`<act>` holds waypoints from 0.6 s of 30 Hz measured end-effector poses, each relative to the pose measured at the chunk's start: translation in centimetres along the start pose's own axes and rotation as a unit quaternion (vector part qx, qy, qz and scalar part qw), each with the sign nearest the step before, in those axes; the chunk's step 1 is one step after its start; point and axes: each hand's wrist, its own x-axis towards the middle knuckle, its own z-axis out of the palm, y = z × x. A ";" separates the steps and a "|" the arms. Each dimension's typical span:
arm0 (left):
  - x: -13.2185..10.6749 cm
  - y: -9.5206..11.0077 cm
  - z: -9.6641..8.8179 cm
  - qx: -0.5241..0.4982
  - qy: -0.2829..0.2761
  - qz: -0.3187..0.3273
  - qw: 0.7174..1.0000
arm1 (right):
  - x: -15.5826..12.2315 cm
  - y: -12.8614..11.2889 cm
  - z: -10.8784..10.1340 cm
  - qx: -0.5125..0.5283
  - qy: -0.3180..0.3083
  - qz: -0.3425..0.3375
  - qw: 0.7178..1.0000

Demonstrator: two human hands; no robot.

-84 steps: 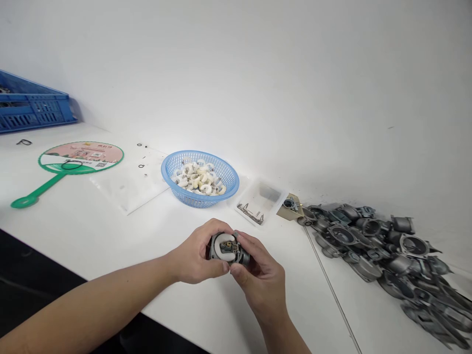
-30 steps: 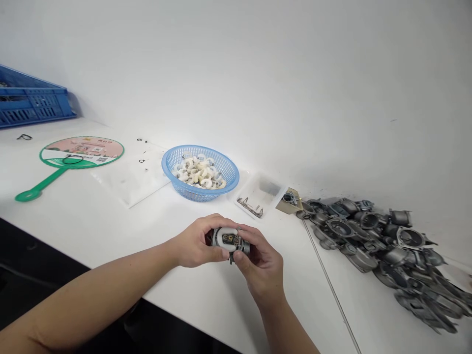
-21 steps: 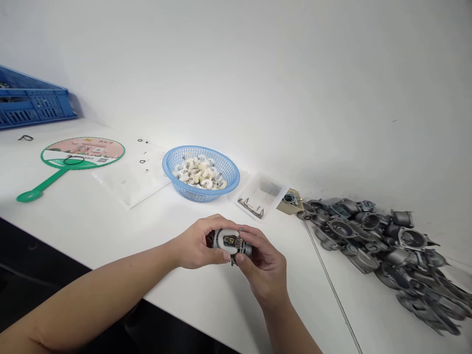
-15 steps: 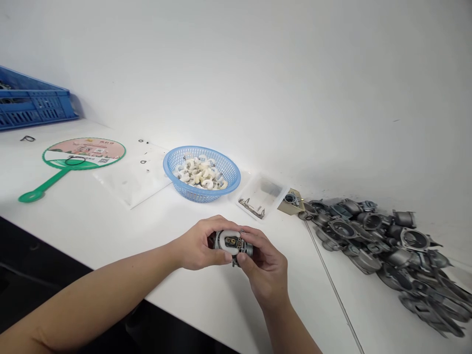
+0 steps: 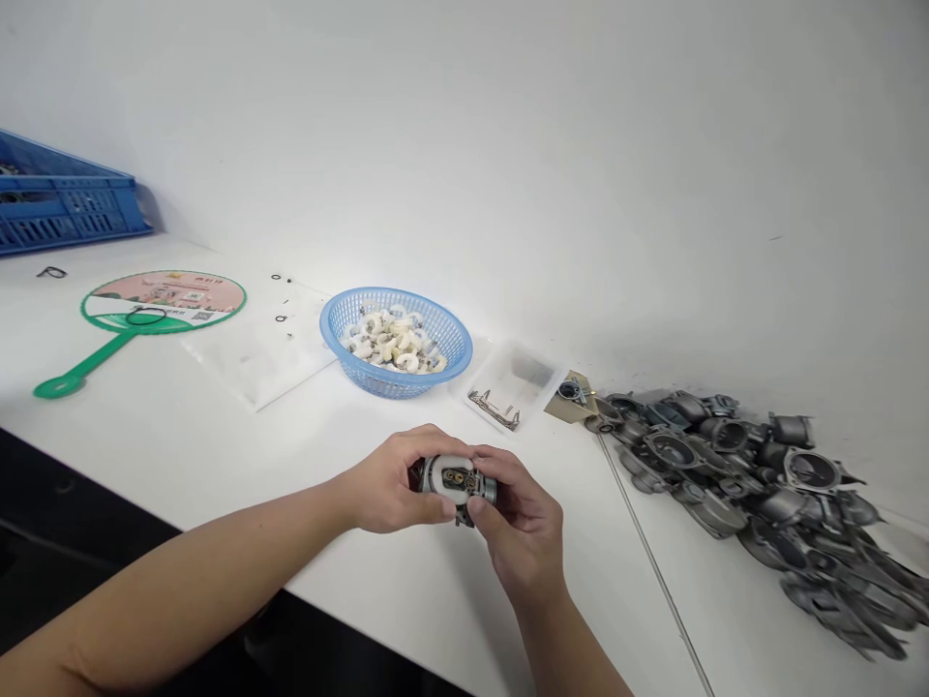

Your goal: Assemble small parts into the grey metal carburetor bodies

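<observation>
The left hand [image 5: 396, 484] and right hand [image 5: 524, 523] clamp a metal body [image 5: 460, 478] over the near table [image 5: 428, 590], partly hiding it; inner details seem blurred. A stub [image 5: 464, 520] now shows nearside, unlike earlier.

Bare skin showed on the left hand [image 5: 388, 487] and right hand [image 5: 528, 532], the left forearm [image 5: 195, 560] at eight o'clock (a tiny speck [image 5: 261, 526] marked it) and the right forearm [image 5: 566, 624] at five o'clock.
</observation>
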 end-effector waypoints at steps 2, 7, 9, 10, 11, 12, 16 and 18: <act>0.0 0.1 0.0 0.005 0.002 0.003 1.000 | 0.0 -0.1 0.0 -0.004 0.000 0.002 1.000; 0.1 0.1 0.0 0.011 0.002 0.003 1.000 | 0.0 -0.2 0.0 -0.021 0.006 -0.010 1.000; 0.1 0.0 0.1 0.003 0.003 0.005 1.000 | -0.1 -0.1 0.0 -0.030 0.011 -0.016 0.999; 0.1 0.0 0.1 -0.002 0.003 0.006 1.000 | -0.1 0.0 0.0 -0.035 0.013 -0.019 0.999; 0.0 0.0 0.1 -0.007 0.004 0.007 1.000 | -0.2 0.0 0.0 -0.038 0.013 -0.021 0.999; 0.0 -0.1 0.1 -0.012 0.004 0.007 1.000 | -0.2 0.1 0.0 -0.040 0.013 -0.023 0.999; 0.0 -0.1 0.1 -0.023 0.005 0.002 1.000 | -0.4 0.2 0.0 -0.043 0.014 -0.025 0.999; 0.0 -0.2 0.1 -0.026 0.005 -0.001 1.000 | -0.4 0.2 0.0 -0.043 0.016 -0.028 0.999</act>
